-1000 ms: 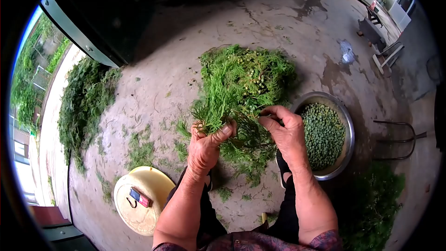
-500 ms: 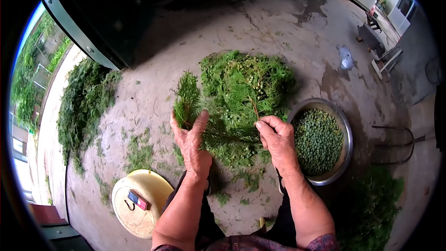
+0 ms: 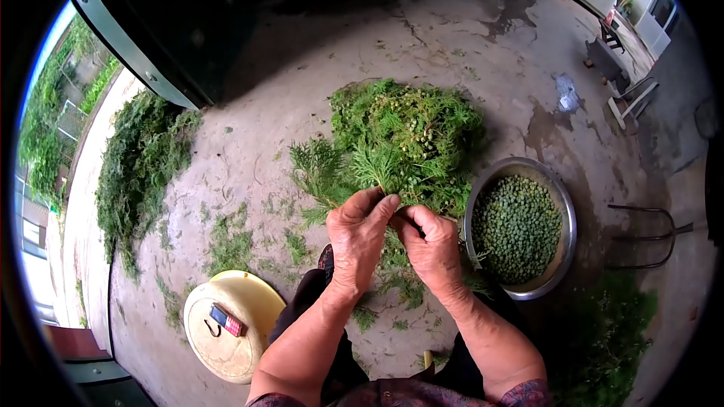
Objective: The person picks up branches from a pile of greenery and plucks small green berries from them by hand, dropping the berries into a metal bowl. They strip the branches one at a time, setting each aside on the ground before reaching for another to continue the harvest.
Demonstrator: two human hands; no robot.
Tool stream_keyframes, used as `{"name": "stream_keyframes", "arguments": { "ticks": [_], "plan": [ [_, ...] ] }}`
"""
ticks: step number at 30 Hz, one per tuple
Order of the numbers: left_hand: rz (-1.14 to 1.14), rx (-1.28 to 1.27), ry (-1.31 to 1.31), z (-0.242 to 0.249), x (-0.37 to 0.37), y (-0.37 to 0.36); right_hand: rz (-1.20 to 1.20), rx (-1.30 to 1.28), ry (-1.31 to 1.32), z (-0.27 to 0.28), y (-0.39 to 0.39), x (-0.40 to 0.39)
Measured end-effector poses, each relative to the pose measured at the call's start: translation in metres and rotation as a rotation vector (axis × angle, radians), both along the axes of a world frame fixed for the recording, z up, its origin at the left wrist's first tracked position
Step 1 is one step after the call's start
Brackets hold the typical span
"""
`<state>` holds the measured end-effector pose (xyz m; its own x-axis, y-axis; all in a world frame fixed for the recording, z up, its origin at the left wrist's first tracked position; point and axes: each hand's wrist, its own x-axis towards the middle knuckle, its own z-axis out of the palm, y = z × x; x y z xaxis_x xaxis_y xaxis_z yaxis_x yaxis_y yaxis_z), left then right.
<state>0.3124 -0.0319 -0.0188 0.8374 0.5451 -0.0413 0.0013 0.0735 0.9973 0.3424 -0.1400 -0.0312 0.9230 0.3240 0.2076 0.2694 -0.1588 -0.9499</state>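
Observation:
My left hand (image 3: 356, 240) is closed on flat, feathery evergreen sprigs (image 3: 323, 172), which fan out up and to the left of it. My right hand (image 3: 433, 247) is pinched shut right beside the left fingertips, at the stem end of the greenery; its fingertips partly hide what they grip. Some foliage shows below the right hand, by the basin. Beyond both hands lies a heap of evergreen branches (image 3: 411, 117) with small green cones among them. To the right stands a metal basin (image 3: 567, 249) holding many small round green cones (image 3: 520, 230).
At lower left, a cream upturned tub (image 3: 249, 362) carries a red and dark phone (image 3: 226, 320). A second branch pile (image 3: 139, 173) lies at left. A metal fork (image 3: 648, 235) rests at right, near dark greenery (image 3: 603, 332). Loose sprigs litter the concrete floor (image 3: 264, 128).
Both hands have come together in front of the heap, my left moving right and my right moving left. The sprigs in my left hand now spread out to the left.

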Motion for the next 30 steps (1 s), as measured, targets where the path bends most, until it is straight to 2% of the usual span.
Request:
{"name": "stream_keyframes", "arguments": {
  "ticks": [1,2,3,5,9,12,16,19,21,23,26,29,30],
  "plan": [
    [-0.023,-0.101,-0.029,-0.002,0.0,0.002,0.002,0.056,0.034,0.002,0.001,0.0],
    [-0.039,-0.098,-0.051,-0.005,0.0,0.004,0.004,0.113,0.067,0.004,0.001,0.001],
    [-0.056,-0.118,-0.037,-0.003,0.0,0.006,0.048,0.105,0.265,0.009,-0.008,0.005],
    [-0.093,-0.156,-0.01,0.0,0.0,0.009,-0.064,0.239,0.351,0.009,-0.013,0.011],
    [-0.163,-0.146,-0.016,-0.002,-0.001,0.008,-0.063,0.302,0.151,0.024,-0.016,0.016],
    [-0.209,-0.208,-0.015,-0.006,0.0,0.008,-0.069,0.323,0.394,0.015,-0.023,0.028],
    [-0.284,-0.155,0.007,-0.009,-0.001,0.006,0.075,0.096,0.074,0.012,-0.021,0.027],
    [-0.324,-0.042,-0.002,-0.011,-0.001,0.006,0.118,0.083,-0.044,0.012,-0.021,0.026],
    [-0.339,-0.009,0.004,-0.009,-0.001,0.004,0.108,0.112,-0.016,0.012,-0.02,0.024],
    [-0.292,-0.096,0.03,-0.005,-0.002,-0.003,0.082,0.089,-0.083,0.012,-0.02,0.025],
    [-0.348,-0.155,0.077,0.002,-0.004,-0.002,0.173,0.345,0.482,0.019,-0.024,0.02],
    [-0.36,-0.323,0.065,0.002,-0.002,-0.005,0.263,0.731,0.843,0.022,-0.034,0.021],
    [-0.372,-0.367,0.075,0.001,-0.001,-0.005,0.254,0.752,0.859,0.02,-0.035,0.021]
  ]
}}
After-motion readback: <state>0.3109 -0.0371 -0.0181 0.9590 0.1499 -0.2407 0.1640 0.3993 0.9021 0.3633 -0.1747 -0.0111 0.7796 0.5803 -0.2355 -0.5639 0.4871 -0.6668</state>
